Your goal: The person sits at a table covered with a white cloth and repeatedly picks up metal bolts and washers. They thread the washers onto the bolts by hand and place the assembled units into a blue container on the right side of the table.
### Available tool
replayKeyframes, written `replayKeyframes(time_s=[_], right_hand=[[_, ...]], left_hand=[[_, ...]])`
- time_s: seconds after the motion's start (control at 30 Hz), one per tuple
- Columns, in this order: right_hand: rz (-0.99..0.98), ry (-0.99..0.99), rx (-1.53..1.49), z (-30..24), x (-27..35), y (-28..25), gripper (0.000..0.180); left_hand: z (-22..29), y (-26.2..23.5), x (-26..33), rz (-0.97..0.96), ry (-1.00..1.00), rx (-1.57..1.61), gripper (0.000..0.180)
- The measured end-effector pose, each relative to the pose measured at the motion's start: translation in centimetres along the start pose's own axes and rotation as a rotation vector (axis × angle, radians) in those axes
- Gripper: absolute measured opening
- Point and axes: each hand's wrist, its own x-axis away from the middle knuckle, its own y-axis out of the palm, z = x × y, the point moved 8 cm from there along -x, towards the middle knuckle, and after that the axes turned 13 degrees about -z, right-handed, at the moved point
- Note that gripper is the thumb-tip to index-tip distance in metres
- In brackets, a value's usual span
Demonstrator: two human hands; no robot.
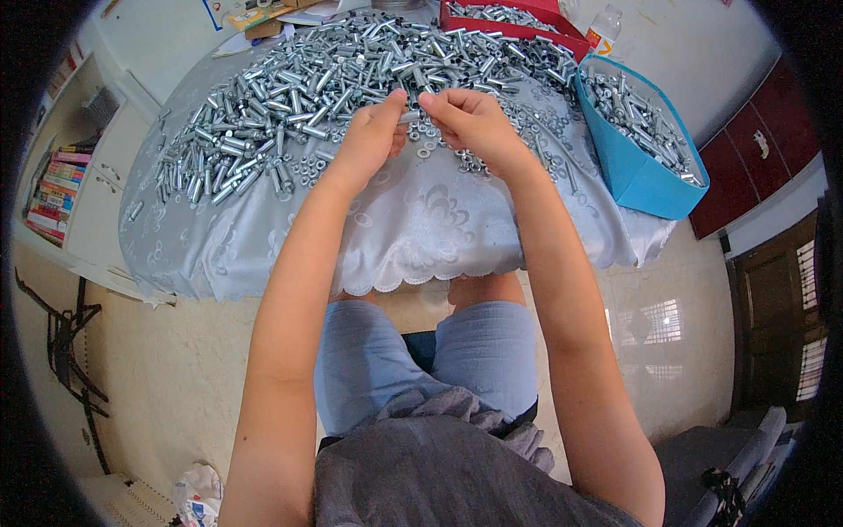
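Both my hands are raised close together over the near edge of a big heap of silver metal sleeves and bolts [290, 97]. My left hand [373, 140] is closed, thumb against fingers, round a short silver metal sleeve [410, 116] that points toward the other hand. Thumb and forefinger of my right hand [479, 127] are pinched together just beside it. Whatever they grip is too small or hidden to make out. Below and between the hands lie loose washers [424, 153], and small nuts [307, 169] are scattered to the left.
A blue fabric bin [645, 180] full of bolts stands at the table's right edge. Behind the heap is a red box [527, 31] with more metal parts, beside a plastic bottle [604, 31]. A shiny grey cloth [421, 237] covers the table and hangs over my knees.
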Motion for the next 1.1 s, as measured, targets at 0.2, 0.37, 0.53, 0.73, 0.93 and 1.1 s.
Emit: replayKeyframes(time_s=[0.2,0.37,0.53,0.73,0.93,1.1], right_hand=[[0.038,-0.089,0.102,0.0,-0.1,-0.3,0.037],[0.206,-0.007,0.564,-0.4,0.6,-2.5,0.04],[0.158,0.257,0.872,2.0,1.2,-4.6,0.031],[0.138,0.365,0.921,1.3,2.1,-4.5,0.024],[0.151,0.239,0.949,0.7,1.9,-2.8,0.023],[0.127,0.229,0.916,1.2,1.6,-3.0,0.021]], left_hand=[[0.6,0.6,0.3,-0.007,-0.001,-0.045,0.039],[0.3,-0.1,0.1,-0.002,0.001,0.072,0.041],[0.0,-0.7,0.0,0.052,-0.048,0.181,0.043],[0.1,-0.8,0.1,0.024,-0.054,0.186,0.045],[-0.2,-1.1,0.0,0.039,-0.051,0.175,0.039],[-0.2,-1.1,0.0,0.048,-0.064,0.151,0.034]])
